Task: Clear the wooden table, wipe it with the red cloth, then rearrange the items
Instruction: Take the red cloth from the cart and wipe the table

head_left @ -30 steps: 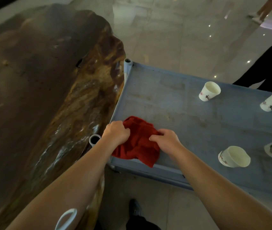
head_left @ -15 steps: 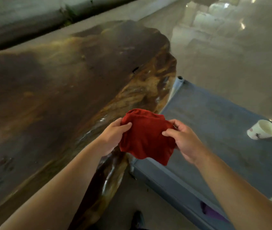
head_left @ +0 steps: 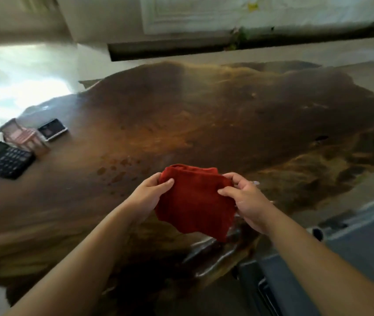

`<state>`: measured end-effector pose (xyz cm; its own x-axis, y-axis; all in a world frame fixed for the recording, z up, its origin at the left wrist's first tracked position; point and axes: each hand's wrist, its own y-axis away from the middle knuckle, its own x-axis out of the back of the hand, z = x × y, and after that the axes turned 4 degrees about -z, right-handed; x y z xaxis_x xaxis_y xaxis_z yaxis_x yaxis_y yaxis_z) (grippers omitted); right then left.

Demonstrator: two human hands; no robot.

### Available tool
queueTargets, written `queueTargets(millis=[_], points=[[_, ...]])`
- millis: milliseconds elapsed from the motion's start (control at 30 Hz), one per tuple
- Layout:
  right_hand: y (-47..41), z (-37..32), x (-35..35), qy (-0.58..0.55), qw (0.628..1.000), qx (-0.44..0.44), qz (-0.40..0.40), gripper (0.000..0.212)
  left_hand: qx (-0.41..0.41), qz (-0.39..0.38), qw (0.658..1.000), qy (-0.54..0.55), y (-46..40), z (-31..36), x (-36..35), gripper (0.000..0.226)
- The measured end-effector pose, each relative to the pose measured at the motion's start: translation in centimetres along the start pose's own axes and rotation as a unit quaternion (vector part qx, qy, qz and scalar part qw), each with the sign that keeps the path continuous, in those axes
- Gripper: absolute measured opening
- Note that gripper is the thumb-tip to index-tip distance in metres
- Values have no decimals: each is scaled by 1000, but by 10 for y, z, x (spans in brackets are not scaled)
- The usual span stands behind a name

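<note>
1. I have the red cloth (head_left: 195, 201) held up above the near edge of the wooden table (head_left: 204, 124), bunched and folded, its lower corner hanging free.
2. My left hand (head_left: 149, 192) pinches the cloth's left edge between thumb and fingers; my right hand (head_left: 245, 197) pinches the right edge the same way.
3. To wipe well, I would flatten the cloth into a pad, set it down on the wood, and press with one palm in long overlapping strokes.
4. Spots mark the wood just beyond the cloth; I judge those need firmer passes.
5. At the far left a calculator (head_left: 4, 159), a small pink holder (head_left: 22, 137) and a phone-like device (head_left: 52, 129) sit on the table, so I should move them before wiping that end.
6. The grey cart (head_left: 363, 242) stands at the right.
</note>
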<state>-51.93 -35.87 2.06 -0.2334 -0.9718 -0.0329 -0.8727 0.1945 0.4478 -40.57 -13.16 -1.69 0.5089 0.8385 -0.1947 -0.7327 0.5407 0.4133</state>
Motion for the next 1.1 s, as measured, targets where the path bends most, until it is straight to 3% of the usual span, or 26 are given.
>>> queueTargets(millis=[167,433,600,700,833,967,1100], points=[[-72,-9,-120,71,996,-14,-60,20,-1,73,997,7,17,3,128,16],[-156,-20,-239,124,985,-25,-116,18,34,136,990,-9,3,1,266,18],[-212,-32,-276,151,983,-12,-104,22,62,182,981,-20,-31,-3,315,21],[-250,-22,-287,235,969,0,-71,28,97,220,963,-121,-54,-11,333,34],[-282,4,-295,402,915,22,-37,39,131,246,911,-305,-63,-25,345,57],[-291,45,-316,509,849,98,-105,51,102,231,858,-448,-60,-47,344,64],[-294,83,-337,643,744,143,-113,75,90,261,797,-537,-50,-60,340,77]])
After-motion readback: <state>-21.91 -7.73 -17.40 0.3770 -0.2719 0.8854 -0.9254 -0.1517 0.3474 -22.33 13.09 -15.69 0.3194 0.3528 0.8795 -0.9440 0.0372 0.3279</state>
